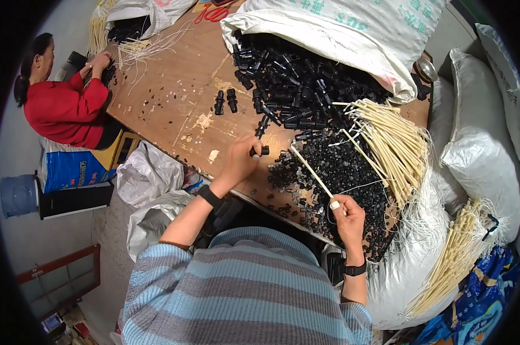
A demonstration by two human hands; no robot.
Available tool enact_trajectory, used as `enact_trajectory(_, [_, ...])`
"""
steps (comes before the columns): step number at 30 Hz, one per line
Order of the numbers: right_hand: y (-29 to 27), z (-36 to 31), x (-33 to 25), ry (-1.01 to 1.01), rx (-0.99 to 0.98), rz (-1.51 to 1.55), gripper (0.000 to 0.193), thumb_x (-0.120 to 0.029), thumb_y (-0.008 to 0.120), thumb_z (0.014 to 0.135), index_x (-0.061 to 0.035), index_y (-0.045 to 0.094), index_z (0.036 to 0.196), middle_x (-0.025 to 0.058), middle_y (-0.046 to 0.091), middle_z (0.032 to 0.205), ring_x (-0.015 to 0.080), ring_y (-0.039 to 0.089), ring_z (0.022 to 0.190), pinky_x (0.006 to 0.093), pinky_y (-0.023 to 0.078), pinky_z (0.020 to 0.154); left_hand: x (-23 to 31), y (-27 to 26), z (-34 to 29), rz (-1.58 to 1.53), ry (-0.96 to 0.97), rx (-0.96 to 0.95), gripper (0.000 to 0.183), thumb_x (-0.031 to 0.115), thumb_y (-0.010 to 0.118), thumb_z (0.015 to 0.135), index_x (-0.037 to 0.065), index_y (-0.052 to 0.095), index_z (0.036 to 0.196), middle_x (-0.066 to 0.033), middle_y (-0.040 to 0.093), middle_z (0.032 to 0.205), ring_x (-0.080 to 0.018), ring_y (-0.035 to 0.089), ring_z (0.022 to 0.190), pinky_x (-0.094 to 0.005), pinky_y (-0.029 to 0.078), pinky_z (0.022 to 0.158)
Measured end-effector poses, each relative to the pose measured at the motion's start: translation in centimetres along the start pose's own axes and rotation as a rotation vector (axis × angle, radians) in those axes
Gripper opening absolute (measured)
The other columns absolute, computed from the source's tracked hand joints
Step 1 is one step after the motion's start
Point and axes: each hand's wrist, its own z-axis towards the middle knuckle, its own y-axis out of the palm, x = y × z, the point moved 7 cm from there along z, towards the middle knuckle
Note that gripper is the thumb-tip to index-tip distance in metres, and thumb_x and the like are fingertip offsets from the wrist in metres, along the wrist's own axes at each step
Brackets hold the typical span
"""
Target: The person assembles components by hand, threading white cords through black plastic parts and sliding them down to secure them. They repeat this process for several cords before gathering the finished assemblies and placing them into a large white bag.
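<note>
My left hand point(240, 160), a dark band on its wrist, is closed around a short black plastic fitting point(263, 150) just over the table. My right hand point(349, 218) pinches the lower end of a thin pale-yellow stick point(313, 171), which slants up and left toward that fitting without touching it. A fine white thread trails from near the stick's held end. Below the stick spreads a heap of tiny black parts point(357, 164). Beyond my hands lies a pile of black plastic fittings point(294, 86). One loose fitting point(262, 126) lies close to my left fingers.
A large white woven sack point(334, 29) spills the fittings. Pale sticks with white threads lie in a bundle point(392, 149) at right; another bundle point(452, 259) rests on sacks. Red scissors point(214, 14) lie far back. A co-worker in red point(64, 109) works at the left table edge.
</note>
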Motion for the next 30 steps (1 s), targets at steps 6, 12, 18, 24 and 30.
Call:
enact_trajectory(6, [0.9,0.3,-0.8,-0.017,-0.028,-0.01,0.011,-0.006,0.064,0.089,-0.0001,0.067,0.097,-0.0099,0.048,0.07,0.0002,0.035,0.061,0.0173,0.027,0.053,1.3,0.9,0.0,-0.122,-0.008,-0.044,0.035,-0.012,0.053,0.069,0.003,0.06,0.1,-0.0049,0.063,0.094,-0.016,0.06,0.086,-0.0269,0.047,0.079])
enact_trajectory(12, [0.8,0.2,-1.6,-0.066,-0.053,-0.109,0.01,-0.006,0.065,0.087,0.0004,0.068,0.095,-0.0073,0.049,0.066,0.0018,0.039,0.06,0.0191,0.03,0.053,3.4,2.0,0.6,-0.199,-0.099,-0.301,0.041,-0.014,0.05,0.07,0.004,0.061,0.105,-0.0052,0.064,0.096,-0.0178,0.061,0.091,-0.0278,0.047,0.082])
enact_trajectory(18, [2.6,0.6,-6.2,-0.516,0.07,-0.557,0.023,0.002,0.066,0.073,-0.0023,0.067,0.095,0.0117,0.064,0.087,0.0216,0.06,0.069,0.0302,0.048,0.063,9.0,5.7,-2.0,0.49,0.591,-0.4,0.029,0.012,0.063,0.076,0.018,0.063,0.104,-0.0018,0.061,0.085,-0.0217,0.061,0.083,-0.0353,0.049,0.069])
enact_trajectory(24, [2.5,3.1,-2.3,0.061,-0.18,0.423,0.009,-0.005,0.06,0.087,0.001,0.061,0.094,0.015,0.058,0.121,0.0059,0.054,0.059,0.017,0.045,0.054,9.7,3.8,-1.8,0.443,0.465,-0.288,0.021,0.014,0.063,0.079,0.014,0.062,0.101,-0.0055,0.06,0.076,-0.021,0.062,0.069,-0.0344,0.047,0.055])
enact_trajectory(30, [1.7,1.6,-5.9,-0.465,-0.054,-0.019,0.016,-0.017,0.066,0.086,-0.0084,0.067,0.099,0.0059,0.067,0.082,0.0093,0.056,0.058,0.0237,0.044,0.051,3.3,3.3,-0.7,0.007,-0.29,-0.306,0.022,0.01,0.061,0.085,0.005,0.061,0.106,-0.0043,0.063,0.076,-0.0154,0.058,0.062,-0.0311,0.045,0.054])
